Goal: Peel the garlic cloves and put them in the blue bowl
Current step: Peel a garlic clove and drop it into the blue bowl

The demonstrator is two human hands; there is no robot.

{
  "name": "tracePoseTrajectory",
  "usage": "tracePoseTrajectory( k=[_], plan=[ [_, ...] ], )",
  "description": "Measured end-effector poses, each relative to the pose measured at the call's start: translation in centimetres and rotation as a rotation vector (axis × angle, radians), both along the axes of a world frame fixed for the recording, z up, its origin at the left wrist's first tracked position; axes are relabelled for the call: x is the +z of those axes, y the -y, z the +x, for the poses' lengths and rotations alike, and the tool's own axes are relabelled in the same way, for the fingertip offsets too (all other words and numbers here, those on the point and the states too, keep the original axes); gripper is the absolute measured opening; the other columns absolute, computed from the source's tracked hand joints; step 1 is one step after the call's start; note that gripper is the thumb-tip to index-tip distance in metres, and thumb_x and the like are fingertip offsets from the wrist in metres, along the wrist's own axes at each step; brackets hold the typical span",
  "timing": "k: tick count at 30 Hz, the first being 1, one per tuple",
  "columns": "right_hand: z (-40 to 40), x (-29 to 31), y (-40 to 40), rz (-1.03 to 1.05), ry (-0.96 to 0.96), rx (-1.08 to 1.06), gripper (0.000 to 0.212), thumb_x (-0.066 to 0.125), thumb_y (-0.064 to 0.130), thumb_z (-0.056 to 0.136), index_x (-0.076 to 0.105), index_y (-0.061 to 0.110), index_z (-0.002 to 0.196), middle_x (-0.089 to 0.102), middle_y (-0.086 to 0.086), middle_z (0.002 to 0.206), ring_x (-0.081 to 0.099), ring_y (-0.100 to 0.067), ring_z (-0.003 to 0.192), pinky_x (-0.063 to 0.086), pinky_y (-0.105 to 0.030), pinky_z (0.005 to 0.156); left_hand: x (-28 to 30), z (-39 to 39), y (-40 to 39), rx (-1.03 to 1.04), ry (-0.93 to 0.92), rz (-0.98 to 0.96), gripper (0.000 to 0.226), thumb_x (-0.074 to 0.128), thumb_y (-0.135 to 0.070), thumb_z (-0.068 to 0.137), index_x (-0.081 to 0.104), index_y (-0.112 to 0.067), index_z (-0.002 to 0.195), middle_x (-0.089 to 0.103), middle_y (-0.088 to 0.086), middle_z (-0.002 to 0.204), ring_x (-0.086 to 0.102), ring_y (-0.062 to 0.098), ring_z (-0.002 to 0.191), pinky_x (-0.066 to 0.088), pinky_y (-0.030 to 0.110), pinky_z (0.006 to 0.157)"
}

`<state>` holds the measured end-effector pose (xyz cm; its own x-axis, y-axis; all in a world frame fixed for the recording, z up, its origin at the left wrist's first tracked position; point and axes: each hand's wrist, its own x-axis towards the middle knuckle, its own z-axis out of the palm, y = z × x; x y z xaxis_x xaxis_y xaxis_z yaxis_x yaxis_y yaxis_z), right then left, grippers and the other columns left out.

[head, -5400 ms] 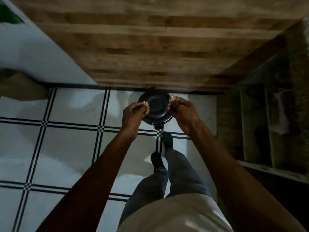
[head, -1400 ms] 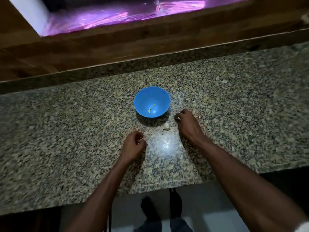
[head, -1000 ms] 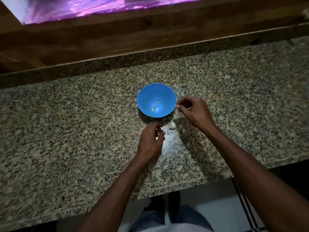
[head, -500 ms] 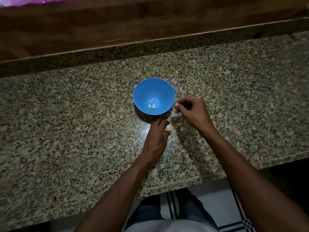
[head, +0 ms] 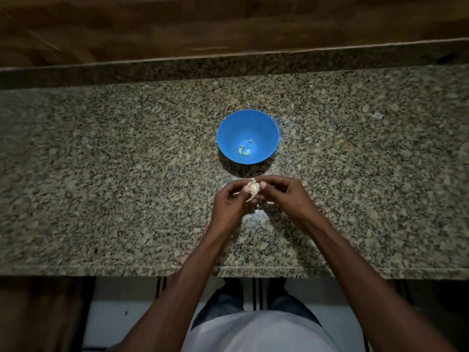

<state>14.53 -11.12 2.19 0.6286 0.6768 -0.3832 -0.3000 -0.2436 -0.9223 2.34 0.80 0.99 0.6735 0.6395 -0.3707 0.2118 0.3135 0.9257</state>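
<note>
The pale, papery-skinned garlic clove [head: 251,190] was held above the speckled granite countertop [head: 114,174], just in front of the round blue plastic bowl [head: 248,136] and apart from it. The left hand [head: 229,205] gripped the clove, its fingers curled round the near and left side. The right hand [head: 284,196] met it from the other side, thumb and forefinger closed in a pinch at the clove's top, where a thin flap of white skin stuck out.

The step in hand appeared to be the peeling of this clove: skin still covered most of it. The next move likely called for pulling that pinched flap away while the left hand held the clove steady, then dropping the bare clove into the bowl.

A few small yellow-green bits [head: 244,151] lay at the bottom of the bowl; whether they were peeled garlic could not be told. Behind the counter ran a dark wooden ledge [head: 228,24].

No brand, label or writing could be read anywhere.
</note>
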Motion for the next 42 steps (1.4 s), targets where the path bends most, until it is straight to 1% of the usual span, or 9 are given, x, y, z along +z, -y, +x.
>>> tracePoseTrajectory(
  k=[3, 8, 15, 19, 23, 27, 31, 35, 42],
  plan=[
    [-0.5, -0.2, 0.5, 0.035, -0.028, 0.013, 0.023, 0.07, 0.005, 0.099, 0.076, 0.001, 0.12, 0.08, -0.014, 0.108, 0.078, -0.025, 0.098, 0.063, -0.03, 0.085, 0.2, -0.4, 0.4, 0.05, 0.003, 0.038, 0.013, 0.069, -0.009, 0.1, 0.072, -0.002, 0.111, 0.08, 0.002, 0.096, 0.078, 0.02, 0.09, 0.065, 0.04, 0.077],
    [-1.3, -0.5, 0.8, 0.067, -0.125, 0.011, 0.025, 0.078, 0.01, 0.092, 0.078, 0.007, 0.116, 0.081, -0.009, 0.108, 0.077, -0.025, 0.105, 0.062, -0.035, 0.093, -0.2, -0.9, 0.8, 0.072, -0.041, 0.181, 0.008, 0.07, -0.008, 0.099, 0.075, -0.005, 0.105, 0.078, 0.003, 0.097, 0.076, 0.013, 0.092, 0.059, 0.023, 0.075],
    [-2.4, -1.3, 1.2, 0.052, -0.199, -0.081, 0.025, 0.075, 0.009, 0.095, 0.076, 0.003, 0.119, 0.08, -0.012, 0.112, 0.076, -0.028, 0.109, 0.06, -0.04, 0.1, -0.8, -1.0, 0.9, 0.092, -0.084, 0.186, 0.012, 0.074, -0.005, 0.094, 0.078, -0.007, 0.106, 0.079, 0.002, 0.1, 0.075, 0.012, 0.094, 0.058, 0.02, 0.075],
    [-2.6, -1.3, 1.3, 0.052, -0.233, -0.047, 0.031, 0.079, 0.016, 0.092, 0.076, 0.008, 0.122, 0.079, -0.008, 0.115, 0.075, -0.023, 0.113, 0.058, -0.038, 0.101, -0.9, -1.1, 0.7, 0.071, -0.119, 0.21, 0.011, 0.074, -0.008, 0.095, 0.078, -0.011, 0.105, 0.079, -0.001, 0.098, 0.075, 0.012, 0.093, 0.061, 0.026, 0.08],
    [-2.8, -1.3, 1.2, 0.031, -0.249, -0.058, 0.038, 0.086, 0.018, 0.086, 0.077, 0.01, 0.122, 0.08, -0.007, 0.114, 0.075, -0.022, 0.112, 0.058, -0.038, 0.102, -0.6, -1.1, 0.6, 0.013, -0.159, 0.244, 0.011, 0.072, -0.012, 0.098, 0.077, -0.012, 0.107, 0.078, -0.001, 0.098, 0.074, 0.007, 0.091, 0.058, 0.018, 0.076],
    [-2.7, -1.2, 1.0, 0.011, -0.203, -0.055, 0.035, 0.087, 0.017, 0.084, 0.079, 0.01, 0.117, 0.081, -0.008, 0.109, 0.077, -0.026, 0.106, 0.061, -0.04, 0.097, -0.6, -1.4, 0.0, -0.057, -0.172, 0.211, 0.011, 0.07, -0.014, 0.099, 0.075, -0.013, 0.108, 0.078, 0.0, 0.101, 0.073, 0.006, 0.093, 0.057, 0.015, 0.077],
    [-2.6, -0.6, 0.7, -0.011, -0.096, -0.006, 0.026, 0.085, 0.012, 0.086, 0.08, 0.011, 0.112, 0.082, -0.004, 0.105, 0.078, -0.021, 0.101, 0.063, -0.033, 0.089, -0.7, -1.5, -1.2, -0.124, -0.162, 0.104, 0.016, 0.078, -0.018, 0.094, 0.075, -0.009, 0.107, 0.079, 0.004, 0.102, 0.075, 0.013, 0.096, 0.059, 0.023, 0.083],
    [-2.3, -0.5, 0.2, -0.093, 0.042, 0.049, 0.023, 0.086, 0.012, 0.085, 0.082, 0.021, 0.106, 0.082, 0.002, 0.1, 0.079, -0.014, 0.096, 0.063, -0.035, 0.09, -0.8, -1.6, -2.3, -0.201, -0.178, 0.07, 0.018, 0.08, -0.019, 0.092, 0.074, -0.008, 0.105, 0.078, 0.009, 0.102, 0.074, 0.022, 0.1, 0.061, 0.032, 0.088],
    [-2.2, -0.7, -0.1, -0.189, 0.222, 0.147, 0.028, 0.088, 0.015, 0.084, 0.082, 0.018, 0.112, 0.082, 0.005, 0.101, 0.077, -0.005, 0.093, 0.063, -0.033, 0.09, -0.1, -1.7, -2.7, -0.308, -0.262, 0.033, 0.017, 0.075, -0.018, 0.097, 0.07, -0.006, 0.109, 0.077, 0.006, 0.097, 0.072, 0.007, 0.086, 0.055, 0.02, 0.075]
  ],
)
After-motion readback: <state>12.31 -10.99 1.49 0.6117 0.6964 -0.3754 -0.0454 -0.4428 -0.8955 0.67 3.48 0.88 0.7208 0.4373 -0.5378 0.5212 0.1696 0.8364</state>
